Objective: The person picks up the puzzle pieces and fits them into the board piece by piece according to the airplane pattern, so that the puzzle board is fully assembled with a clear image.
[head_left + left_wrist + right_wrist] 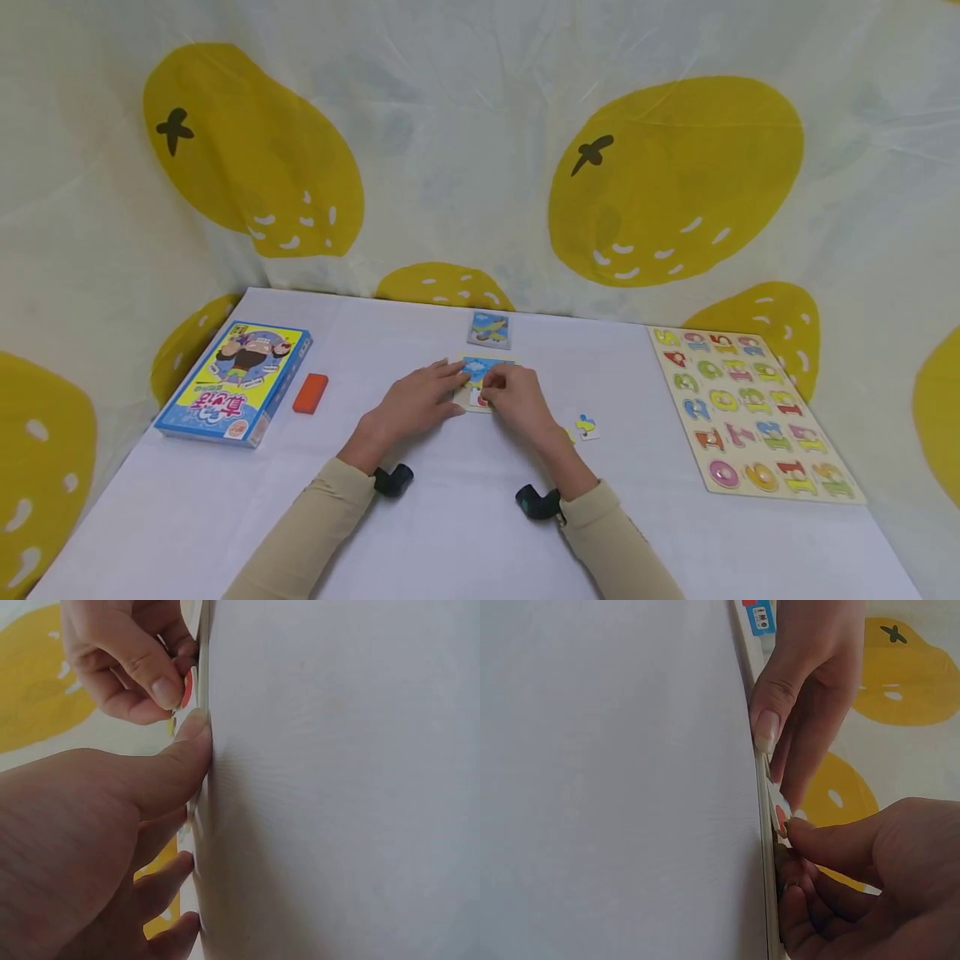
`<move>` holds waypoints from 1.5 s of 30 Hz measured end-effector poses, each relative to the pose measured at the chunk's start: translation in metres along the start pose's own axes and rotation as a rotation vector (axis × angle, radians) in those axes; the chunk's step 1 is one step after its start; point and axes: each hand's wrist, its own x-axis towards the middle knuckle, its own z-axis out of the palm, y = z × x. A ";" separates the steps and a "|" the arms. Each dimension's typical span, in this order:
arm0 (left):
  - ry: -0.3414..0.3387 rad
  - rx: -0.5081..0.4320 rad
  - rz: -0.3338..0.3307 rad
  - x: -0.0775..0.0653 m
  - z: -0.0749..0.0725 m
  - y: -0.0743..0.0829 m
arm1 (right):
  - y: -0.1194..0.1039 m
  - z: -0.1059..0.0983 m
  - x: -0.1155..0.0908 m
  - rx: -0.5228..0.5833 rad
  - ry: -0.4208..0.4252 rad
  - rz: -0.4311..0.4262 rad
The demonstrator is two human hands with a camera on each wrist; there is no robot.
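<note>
A small jigsaw board (462,399) with a pale border lies in the middle of the table, blue sky pieces in its far part. My left hand (420,402) rests at its left side, fingers extended and thumb at the near edge. Over the near part of the board, my right hand (521,406) pinches a white jigsaw piece (777,801) with a red patch between thumb and fingers. That piece is tilted up from the board in the right wrist view. The right fingers hide part of the board.
Behind the board lies a small airplane picture card (489,330). Loose jigsaw pieces (587,427) lie right of my right wrist. A wooden number board (750,408) is far right; an orange-red block (310,393) and a blue-yellow box (236,383) are left. A patterned cloth stands behind.
</note>
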 end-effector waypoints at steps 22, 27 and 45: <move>0.005 -0.031 0.008 0.000 -0.006 0.004 | -0.003 0.007 0.011 -0.061 -0.083 -0.043; -0.016 -0.037 -0.013 -0.001 -0.006 0.004 | -0.004 0.005 0.009 -0.037 -0.115 -0.050; -0.007 -0.031 -0.004 -0.001 -0.004 0.003 | -0.006 0.005 0.006 -0.046 -0.102 -0.020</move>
